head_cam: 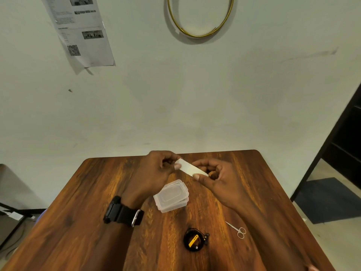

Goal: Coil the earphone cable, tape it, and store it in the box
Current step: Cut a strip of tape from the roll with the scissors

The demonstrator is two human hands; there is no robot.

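Note:
A black earphone cable (195, 239) lies coiled on the wooden table (78, 222), with a yellow remote piece in its middle. Above the table's far part, my left hand (156, 171) and my right hand (214, 178) pinch the two ends of a strip of white tape (190, 168) stretched between them. A small clear plastic box (172, 195) with its lid on sits below my hands, beyond the coil. I cannot see a tape roll.
Small silver scissors (237, 229) lie right of the coil. A black watch (122, 212) is on my left wrist. The wall stands just behind the table; a dark frame (332, 149) and floor are on the right.

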